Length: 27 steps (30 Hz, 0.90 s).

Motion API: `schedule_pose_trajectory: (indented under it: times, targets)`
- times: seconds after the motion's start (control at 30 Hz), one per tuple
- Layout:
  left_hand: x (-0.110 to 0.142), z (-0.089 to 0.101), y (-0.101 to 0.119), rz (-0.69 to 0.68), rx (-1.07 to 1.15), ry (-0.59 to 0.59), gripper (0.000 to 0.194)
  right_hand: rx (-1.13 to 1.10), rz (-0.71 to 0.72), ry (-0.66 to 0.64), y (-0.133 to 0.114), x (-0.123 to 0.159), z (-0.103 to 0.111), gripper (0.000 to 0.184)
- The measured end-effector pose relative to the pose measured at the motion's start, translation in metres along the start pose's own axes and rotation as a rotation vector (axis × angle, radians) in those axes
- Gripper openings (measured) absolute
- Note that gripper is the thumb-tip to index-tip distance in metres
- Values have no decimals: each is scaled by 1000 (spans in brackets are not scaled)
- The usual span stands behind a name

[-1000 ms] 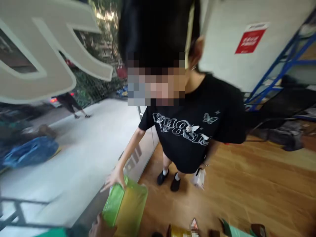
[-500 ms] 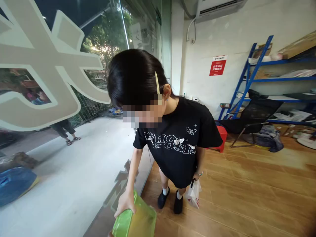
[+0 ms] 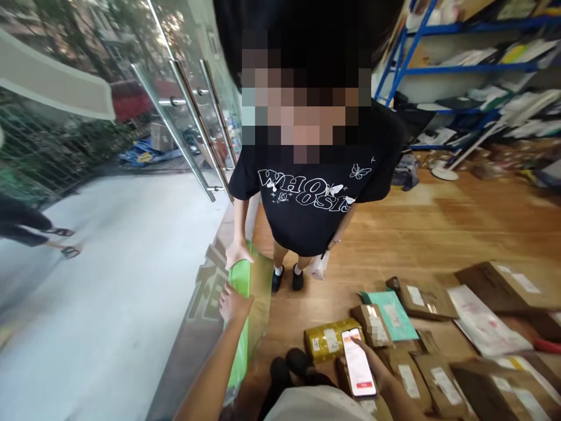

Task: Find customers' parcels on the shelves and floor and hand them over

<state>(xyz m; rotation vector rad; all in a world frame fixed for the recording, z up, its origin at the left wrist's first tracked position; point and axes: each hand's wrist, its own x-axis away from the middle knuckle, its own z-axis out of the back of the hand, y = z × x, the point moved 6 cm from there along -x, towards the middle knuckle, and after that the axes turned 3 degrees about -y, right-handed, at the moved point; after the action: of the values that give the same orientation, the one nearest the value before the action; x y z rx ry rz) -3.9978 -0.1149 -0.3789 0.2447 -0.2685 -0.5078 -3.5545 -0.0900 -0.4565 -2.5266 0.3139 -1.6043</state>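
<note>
A bright green, see-through-sided package (image 3: 239,359) stands between me and another person in a black T-shirt. My left hand (image 3: 235,303) has its fingers bent over the package's top edge. Just beyond, the other person's hand (image 3: 239,252) also grips it from above. In my right hand (image 3: 373,358) is a smartphone (image 3: 361,371), its lit screen facing up and the thumb over the upper part. Below the phone lies a yellow taped parcel (image 3: 322,340) on the floor.
Several brown parcels (image 3: 427,299) and a teal mailer (image 3: 397,316) cover the floor at right. Glass doors with metal handles (image 3: 193,111) stand at left. A blue shelf rack (image 3: 460,69) is behind. A white bag (image 3: 318,266) hangs from the person's other hand.
My view has tilted down and turned right, bringing both my hands, the phone and the floor parcels into sight. The other person still holds the green package, and their head now faces me.
</note>
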Motion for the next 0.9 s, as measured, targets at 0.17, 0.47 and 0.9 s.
schedule_pose_trajectory:
  times: [0.17,0.47,0.9]
  targets:
    - [-50,-1,38,-92,60,31,108,-198,195,-104,-11,5,-16,33]
    - [-101,4,108,-251,136,15,97,-380,366,-195,-32,38,-52,41]
    - [67,-63,304,-438,665,-1455,76,-181,634,-535,-248,11,-152,87]
